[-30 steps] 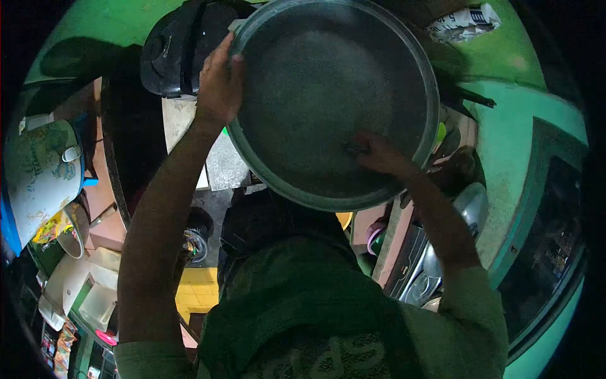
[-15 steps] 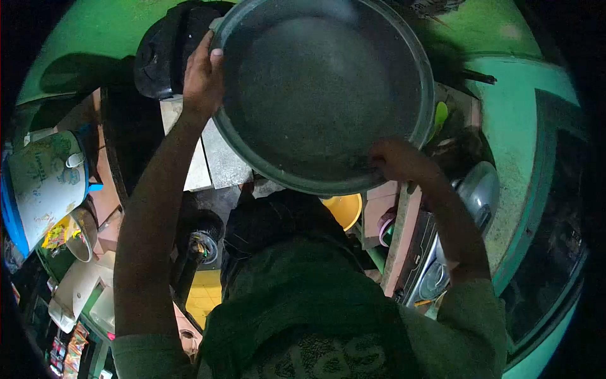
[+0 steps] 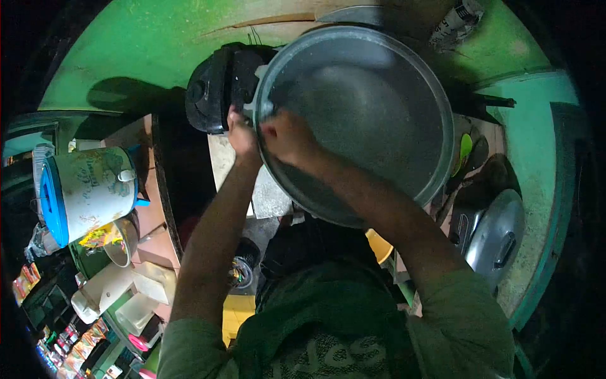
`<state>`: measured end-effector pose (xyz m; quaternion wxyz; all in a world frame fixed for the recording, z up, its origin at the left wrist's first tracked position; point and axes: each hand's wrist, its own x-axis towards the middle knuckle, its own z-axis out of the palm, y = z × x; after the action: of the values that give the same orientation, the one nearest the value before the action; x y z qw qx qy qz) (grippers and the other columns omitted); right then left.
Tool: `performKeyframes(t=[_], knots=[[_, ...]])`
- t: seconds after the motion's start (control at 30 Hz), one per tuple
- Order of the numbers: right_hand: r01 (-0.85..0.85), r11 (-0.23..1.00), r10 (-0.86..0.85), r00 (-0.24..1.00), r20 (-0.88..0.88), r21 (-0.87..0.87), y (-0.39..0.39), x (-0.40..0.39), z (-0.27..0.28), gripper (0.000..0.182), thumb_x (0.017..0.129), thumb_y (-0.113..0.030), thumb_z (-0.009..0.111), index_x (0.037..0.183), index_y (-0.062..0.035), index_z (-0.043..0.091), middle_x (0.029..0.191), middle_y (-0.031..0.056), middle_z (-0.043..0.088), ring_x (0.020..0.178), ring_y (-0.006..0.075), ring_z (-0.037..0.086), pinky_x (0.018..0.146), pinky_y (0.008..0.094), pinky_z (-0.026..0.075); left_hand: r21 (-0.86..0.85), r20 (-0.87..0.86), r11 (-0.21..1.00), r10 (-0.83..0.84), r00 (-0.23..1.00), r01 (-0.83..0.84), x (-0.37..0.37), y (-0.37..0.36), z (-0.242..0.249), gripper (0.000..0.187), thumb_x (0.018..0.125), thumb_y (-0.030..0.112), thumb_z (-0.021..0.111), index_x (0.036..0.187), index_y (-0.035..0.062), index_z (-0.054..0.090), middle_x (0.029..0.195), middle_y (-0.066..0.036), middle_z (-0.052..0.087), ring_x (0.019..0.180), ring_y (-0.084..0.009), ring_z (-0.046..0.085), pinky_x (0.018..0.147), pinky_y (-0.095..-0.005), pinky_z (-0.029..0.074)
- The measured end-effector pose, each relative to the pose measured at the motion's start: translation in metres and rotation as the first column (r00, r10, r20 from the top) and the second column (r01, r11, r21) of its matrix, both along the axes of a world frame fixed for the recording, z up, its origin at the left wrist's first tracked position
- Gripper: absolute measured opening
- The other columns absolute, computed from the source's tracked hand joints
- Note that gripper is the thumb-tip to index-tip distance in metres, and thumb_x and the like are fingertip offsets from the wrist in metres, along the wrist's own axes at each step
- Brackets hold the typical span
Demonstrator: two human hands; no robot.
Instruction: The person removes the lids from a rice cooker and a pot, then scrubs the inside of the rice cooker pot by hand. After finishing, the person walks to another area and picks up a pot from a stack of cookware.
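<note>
A big round grey metal pot is tipped so that its inside faces me. My left hand is at its left edge, fingers closed around the rim beside a side handle. Reaching across the mouth of the pot, my right hand is curled against the inner left wall, close to the left hand. Its fingers are closed, and what they hold, if anything, is hidden. Behind the left hand stands a black rounded appliance, probably a rice cooker.
A drink dispenser with a blue lid stands on the left, near a bowl with yellow packets. To the right lie a domed metal lid and a green spoon-like utensil. A yellow tub is below the pot.
My right hand has crossed from the pot's lower right to its inner left wall. The left hand stays at the left rim. The view has shifted, showing more wall above the pot.
</note>
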<state>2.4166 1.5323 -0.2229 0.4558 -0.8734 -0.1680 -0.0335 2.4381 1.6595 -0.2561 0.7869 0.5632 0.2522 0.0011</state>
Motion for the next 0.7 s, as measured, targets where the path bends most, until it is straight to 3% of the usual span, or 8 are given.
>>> performKeyframes(t=[0.1, 0.2, 0.23, 0.33, 0.47, 0.57, 0.6, 0.7], knots=[[0.153, 0.97, -0.159, 0.987, -0.015, -0.187, 0.002, 0.088, -0.019, 0.012, 0.076, -0.014, 0.064, 0.078, -0.0041, 0.071, 0.082, 0.0191, 0.068, 0.076, 0.035, 0.067, 0.074, 0.0475, 0.054, 0.09, 0.084, 0.996, -0.019, 0.996, 0.012, 0.001, -0.002, 0.003, 0.045, 0.106, 0.029, 0.029, 0.144, 0.0067, 0.033, 0.133, -0.016, 0.046, 0.123, -0.0266, 0.045, 0.106, -0.0386, 0.035], [0.553, 0.798, -0.59, 0.798, -0.121, -0.239, -0.035, 0.147, -0.003, 0.013, 0.081, -0.02, 0.066, 0.08, -0.009, 0.073, 0.077, 0.0096, 0.07, 0.077, 0.0273, 0.07, 0.072, 0.0411, 0.055, 0.113, 0.148, 0.994, -0.025, 0.989, 0.008, -0.001, -0.006, 0.006, 0.044, 0.105, 0.024, 0.032, 0.143, 0.0026, 0.032, 0.137, -0.017, 0.043, 0.126, -0.0255, 0.043, 0.108, -0.0362, 0.033], [0.601, 0.795, -0.606, 0.791, -0.083, -0.081, -0.053, 0.149, 0.004, 0.013, 0.08, -0.021, 0.067, 0.074, -0.0092, 0.072, 0.073, 0.008, 0.069, 0.073, 0.026, 0.069, 0.069, 0.0418, 0.055, 0.182, 0.183, 0.983, -0.045, 0.982, 0.011, 0.0, -0.008, 0.008, 0.044, 0.105, 0.024, 0.033, 0.144, 0.0025, 0.032, 0.139, -0.018, 0.041, 0.128, -0.0261, 0.041, 0.109, -0.0364, 0.031], [0.402, 0.899, -0.428, 0.891, -0.153, -0.174, -0.036, 0.131, 0.007, 0.008, 0.077, -0.014, 0.067, 0.074, -0.0071, 0.07, 0.067, 0.01, 0.066, 0.069, 0.0285, 0.067, 0.071, 0.0425, 0.054, 0.234, 0.234, 0.97, -0.117, 0.965, 0.061, -0.008, 0.0, 0.005, 0.046, 0.105, 0.025, 0.035, 0.145, 0.0032, 0.03, 0.142, -0.019, 0.039, 0.131, -0.0273, 0.039, 0.11, -0.0374, 0.029], [0.33, 0.942, -0.305, 0.919, 0.25, -0.063, 0.006, 0.07, -0.008, 0.007, 0.076, -0.011, 0.067, 0.075, -0.0048, 0.07, 0.069, 0.0157, 0.066, 0.064, 0.0317, 0.066, 0.066, 0.0428, 0.055, 0.128, 0.319, 0.984, -0.161, 0.934, 0.126, 0.001, 0.001, -0.005, 0.05, 0.104, 0.025, 0.038, 0.146, 0.0014, 0.026, 0.143, -0.019, 0.039, 0.132, -0.0281, 0.038, 0.111, -0.038, 0.029], [0.333, 0.923, -0.306, 0.939, 0.158, -0.193, -0.023, 0.118, -0.014, 0.008, 0.077, -0.013, 0.068, 0.079, -0.007, 0.072, 0.071, 0.0146, 0.068, 0.069, 0.0303, 0.068, 0.071, 0.0422, 0.055, 0.717, 0.244, 0.689, -0.387, 0.889, 0.104, -0.001, 0.0, 0.015, 0.046, 0.103, 0.024, 0.04, 0.141, -0.0024, 0.037, 0.132, -0.022, 0.044, 0.127, -0.0321, 0.042, 0.109, -0.0402, 0.032], [0.459, 0.88, -0.471, 0.877, -0.093, -0.125, -0.037, 0.14, -0.015, 0.009, 0.077, -0.017, 0.068, 0.079, -0.0092, 0.074, 0.076, 0.0131, 0.07, 0.073, 0.0294, 0.07, 0.073, 0.0408, 0.056, 0.76, 0.234, 0.642, -0.415, 0.879, 0.101, 0.0, 0.0, 0.019, 0.046, 0.103, 0.024, 0.04, 0.141, -0.0022, 0.037, 0.132, -0.022, 0.043, 0.127, -0.033, 0.043, 0.108, -0.0413, 0.034], [0.79, 0.598, -0.801, 0.593, -0.08, -0.138, -0.102, 0.195, -0.027, 0.013, 0.079, -0.02, 0.071, 0.084, -0.0082, 0.074, 0.079, 0.0103, 0.072, 0.077, 0.0192, 0.069, 0.077, 0.0367, 0.055, 0.718, 0.244, 0.684, -0.421, 0.873, 0.13, 0.004, 0.001, 0.016, 0.045, 0.103, 0.023, 0.04, 0.141, -0.0012, 0.037, 0.133, -0.022, 0.042, 0.126, -0.0333, 0.044, 0.107, -0.0419, 0.035]])
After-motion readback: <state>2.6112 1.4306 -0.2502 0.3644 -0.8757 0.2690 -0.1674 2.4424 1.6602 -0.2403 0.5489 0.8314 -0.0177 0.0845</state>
